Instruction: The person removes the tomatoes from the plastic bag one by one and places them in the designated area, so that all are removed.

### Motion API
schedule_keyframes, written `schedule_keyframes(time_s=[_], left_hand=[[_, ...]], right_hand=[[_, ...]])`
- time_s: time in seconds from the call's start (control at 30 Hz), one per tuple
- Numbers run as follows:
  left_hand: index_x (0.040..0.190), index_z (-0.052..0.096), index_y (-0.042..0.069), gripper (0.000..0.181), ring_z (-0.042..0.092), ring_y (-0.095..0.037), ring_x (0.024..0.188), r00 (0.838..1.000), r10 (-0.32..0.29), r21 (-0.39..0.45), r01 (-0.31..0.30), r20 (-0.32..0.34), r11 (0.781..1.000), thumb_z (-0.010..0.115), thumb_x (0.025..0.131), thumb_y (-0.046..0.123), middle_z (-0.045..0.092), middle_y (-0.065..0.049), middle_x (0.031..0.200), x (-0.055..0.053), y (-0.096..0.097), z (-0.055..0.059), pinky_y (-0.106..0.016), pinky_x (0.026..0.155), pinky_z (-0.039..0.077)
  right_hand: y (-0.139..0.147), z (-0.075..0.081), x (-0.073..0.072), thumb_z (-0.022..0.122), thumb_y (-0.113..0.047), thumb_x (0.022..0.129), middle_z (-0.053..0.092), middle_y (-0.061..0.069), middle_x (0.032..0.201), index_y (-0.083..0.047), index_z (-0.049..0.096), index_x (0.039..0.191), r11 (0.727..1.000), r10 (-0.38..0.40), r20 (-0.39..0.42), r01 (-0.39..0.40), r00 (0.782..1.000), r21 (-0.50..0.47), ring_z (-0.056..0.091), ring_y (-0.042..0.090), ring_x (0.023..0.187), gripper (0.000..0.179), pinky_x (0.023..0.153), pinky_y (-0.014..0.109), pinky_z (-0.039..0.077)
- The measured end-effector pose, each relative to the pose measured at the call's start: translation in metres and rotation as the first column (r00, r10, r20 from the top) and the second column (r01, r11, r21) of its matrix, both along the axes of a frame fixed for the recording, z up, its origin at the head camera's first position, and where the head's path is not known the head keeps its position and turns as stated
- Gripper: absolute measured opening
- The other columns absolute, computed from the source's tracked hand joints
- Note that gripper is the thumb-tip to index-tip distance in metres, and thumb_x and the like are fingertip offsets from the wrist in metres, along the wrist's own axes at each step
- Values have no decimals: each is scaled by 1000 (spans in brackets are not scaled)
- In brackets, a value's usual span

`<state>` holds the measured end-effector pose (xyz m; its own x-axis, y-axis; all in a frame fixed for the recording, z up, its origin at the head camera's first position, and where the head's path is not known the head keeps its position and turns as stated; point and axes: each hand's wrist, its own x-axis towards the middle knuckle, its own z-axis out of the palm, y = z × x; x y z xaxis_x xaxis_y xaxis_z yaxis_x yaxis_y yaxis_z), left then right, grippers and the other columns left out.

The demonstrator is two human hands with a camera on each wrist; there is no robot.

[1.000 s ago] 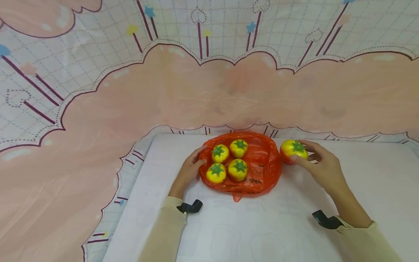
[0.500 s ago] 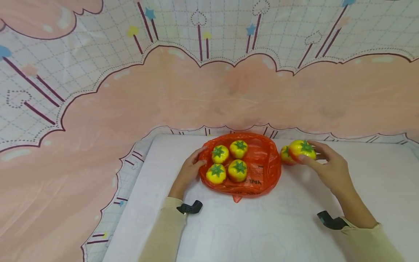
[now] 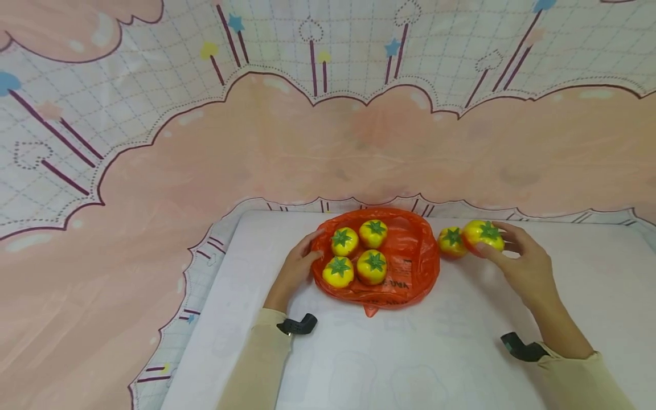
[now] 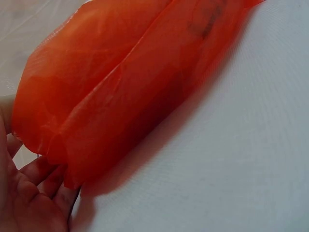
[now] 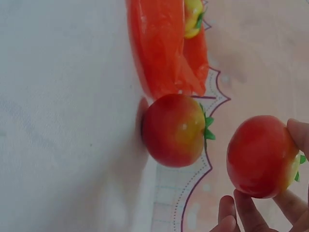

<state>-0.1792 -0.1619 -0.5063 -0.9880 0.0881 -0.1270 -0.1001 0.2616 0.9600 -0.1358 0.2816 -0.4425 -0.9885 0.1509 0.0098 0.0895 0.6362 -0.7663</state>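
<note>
A red plastic bag (image 3: 410, 250) lies spread open on the table, with several red-and-yellow tomatoes (image 3: 372, 266) with green star-shaped tops in its left part. My left hand (image 3: 297, 262) holds the bag's left rim; the left wrist view shows the fingers (image 4: 41, 169) at the red film. A lone tomato (image 3: 452, 242) sits on the table against the bag's right side. Just right of it, my right hand (image 3: 528, 262) grips another tomato (image 3: 484, 236) between thumb and fingers. In the right wrist view this held tomato (image 5: 263, 155) is apart from the resting one (image 5: 174, 130).
The white tabletop (image 3: 384, 359) runs up to a pink, cloud-patterned cloth (image 3: 359, 148) behind the bag. A black wrist camera (image 3: 297, 324) sits at the left cuff and another (image 3: 523, 347) at the right.
My right hand has moved right with its tomato, bringing the lone tomato beside the bag into view. The left hand and the bag stay where they were.
</note>
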Motion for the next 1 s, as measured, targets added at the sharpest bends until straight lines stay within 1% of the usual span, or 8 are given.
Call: schedule_keyframes(time_s=[0.13,0.37,0.63,0.87,1.0], left_hand=[[145,54,39,49,36,-23,152,1000,-4,3,4,1,1000,55,100,20,43,6,160,0,0,-1,-50,124,32],[146,53,40,49,35,-23,152,1000,-7,0,7,-10,1000,55,101,20,42,6,161,-1,-2,-5,-51,124,32],[144,54,42,49,35,-22,152,1000,-3,-14,3,0,1000,55,100,22,42,8,160,-2,-2,-5,-51,124,32],[145,54,41,49,36,-24,152,1000,-1,-16,1,-6,1000,55,99,22,42,7,160,-2,-2,-5,-51,123,33],[144,54,43,49,35,-22,152,1000,3,-19,-3,3,1000,55,100,23,42,9,160,-1,-1,-4,-50,123,33]], right_hand=[[6,-2,-2,64,-53,95,45,26,153,-20,36,159,999,-21,4,22,1000,-28,46,50,133,77,66,4,41],[11,-6,-5,64,-55,95,39,27,157,-23,30,161,996,-42,47,46,998,-81,46,51,133,81,63,4,45],[18,-15,-8,63,-56,95,37,28,158,-26,29,162,993,-66,66,72,996,-97,47,49,132,81,63,3,45],[21,-20,-11,63,-57,94,36,29,158,-20,29,162,991,-86,99,96,991,-95,44,51,134,85,62,4,44],[22,-22,-11,63,-58,94,34,30,158,-17,27,162,990,-95,120,107,988,-93,42,52,135,87,60,5,44]])
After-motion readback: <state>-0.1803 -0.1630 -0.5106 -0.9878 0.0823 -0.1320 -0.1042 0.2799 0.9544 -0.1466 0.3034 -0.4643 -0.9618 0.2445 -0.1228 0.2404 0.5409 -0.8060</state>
